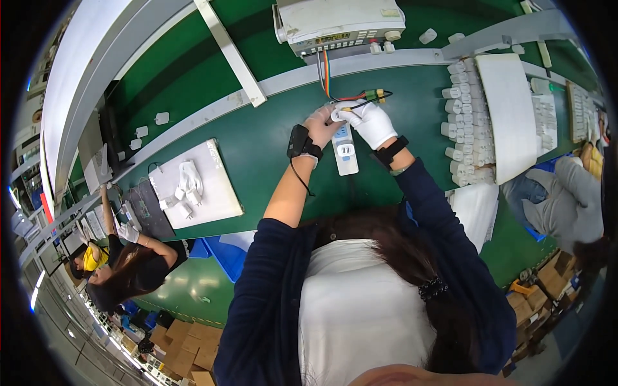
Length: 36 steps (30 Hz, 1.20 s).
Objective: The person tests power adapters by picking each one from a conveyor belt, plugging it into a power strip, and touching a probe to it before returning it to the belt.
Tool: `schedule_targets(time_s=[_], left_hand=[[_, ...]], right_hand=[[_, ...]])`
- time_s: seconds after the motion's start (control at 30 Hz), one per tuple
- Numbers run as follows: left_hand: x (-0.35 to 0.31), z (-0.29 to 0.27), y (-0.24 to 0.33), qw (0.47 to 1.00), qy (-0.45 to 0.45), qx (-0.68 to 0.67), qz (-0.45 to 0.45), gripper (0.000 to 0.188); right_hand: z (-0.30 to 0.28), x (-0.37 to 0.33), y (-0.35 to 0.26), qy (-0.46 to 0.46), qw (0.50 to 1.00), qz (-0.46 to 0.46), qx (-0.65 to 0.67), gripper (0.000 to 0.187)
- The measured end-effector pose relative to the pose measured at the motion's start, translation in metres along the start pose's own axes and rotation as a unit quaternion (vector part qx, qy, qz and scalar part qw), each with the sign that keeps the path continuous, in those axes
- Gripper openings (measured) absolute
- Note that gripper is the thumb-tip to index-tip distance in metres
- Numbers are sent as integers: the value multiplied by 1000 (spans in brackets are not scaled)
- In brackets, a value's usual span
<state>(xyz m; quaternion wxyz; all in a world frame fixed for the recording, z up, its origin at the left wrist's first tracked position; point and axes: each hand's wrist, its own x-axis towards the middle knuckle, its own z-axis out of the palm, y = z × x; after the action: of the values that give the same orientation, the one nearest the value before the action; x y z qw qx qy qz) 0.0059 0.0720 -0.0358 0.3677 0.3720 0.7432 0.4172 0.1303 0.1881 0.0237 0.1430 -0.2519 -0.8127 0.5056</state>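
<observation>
My left hand (320, 127), with a dark strapped device at the wrist, is closed on a small white charger (336, 116). Against the charger's face, my right hand (372, 122), in a white glove and with a black wrist strap, pinches a thin black cable with a yellowish end (348, 109). The fingers partly hide where the cable and charger meet. Just below both hands lies a white and blue power strip (346, 157) on the green bench. Beyond them a green connector block (374, 95) joins several coloured wires (327, 67).
A bench instrument (341, 29) stands at the back. White chargers (458, 119) stand in rows at right beside a white board (508, 116). At left, a white sheet (196, 183) bears chargers and a coiled cable. Co-workers sit at left (138, 264) and right (560, 199).
</observation>
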Motion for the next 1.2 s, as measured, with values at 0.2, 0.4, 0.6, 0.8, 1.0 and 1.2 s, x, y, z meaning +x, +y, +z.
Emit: schedule_targets(time_s=[0.2, 0.4, 0.6, 0.8, 1.0, 1.2], left_hand=[[0, -3, 3, 1000, 1, -1, 26, 43], [3, 2, -14, 999, -2, -41, 2, 45], [1, 0, 5, 999, 2, -36, -17, 45], [-1, -1, 7, 999, 14, -19, -33, 46], [3, 0, 3, 996, -23, -23, -78, 51], [8, 10, -26, 997, 18, -68, -18, 45]], right_hand=[[6, -5, -11, -15, 966, 0, -256, 28], [11, -4, -3, -14, 957, -19, -290, 29], [13, -2, 13, -42, 950, 14, -310, 29], [20, -4, 11, 26, 966, 1, -257, 41], [19, -6, 13, 23, 974, 7, -227, 43], [11, -3, -1, -18, 970, 29, -241, 36]])
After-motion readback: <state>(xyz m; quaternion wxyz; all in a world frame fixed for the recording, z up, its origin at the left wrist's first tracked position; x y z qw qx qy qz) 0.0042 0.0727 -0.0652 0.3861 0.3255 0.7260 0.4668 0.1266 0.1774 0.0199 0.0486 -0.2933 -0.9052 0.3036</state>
